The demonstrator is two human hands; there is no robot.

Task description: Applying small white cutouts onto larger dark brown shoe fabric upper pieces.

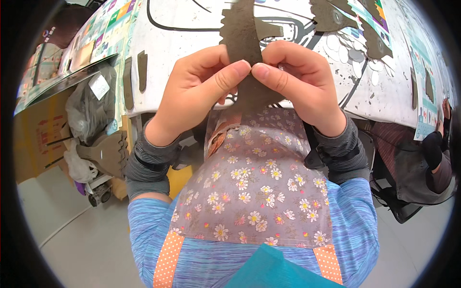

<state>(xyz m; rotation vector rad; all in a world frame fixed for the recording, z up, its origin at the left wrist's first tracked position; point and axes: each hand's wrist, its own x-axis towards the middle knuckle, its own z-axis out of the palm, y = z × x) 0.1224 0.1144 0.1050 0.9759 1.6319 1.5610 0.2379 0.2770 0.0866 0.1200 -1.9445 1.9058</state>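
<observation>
In front of my chest, over the near edge of the white table, is a long dark grey flat piece (241,33) with a notched left edge; its exact kind is unclear. My left hand (194,89) pinches its left side, fingers curled behind and thumb on the front. On the other side, my right hand (307,81) grips it the same way, the two thumb tips almost meeting in the middle. The lower end of the piece widens above my flowered apron (254,182). Behind it lies another dark piece (269,30), partly covered.
To the right, white discs (353,53) lie heaped beside more dark notched pieces (374,41). Narrow dark strips (142,71) rest at the table's left. A cardboard box (43,129) and a grey plastic bag (91,103) stand lower left. Another person's arm (434,149) shows far right.
</observation>
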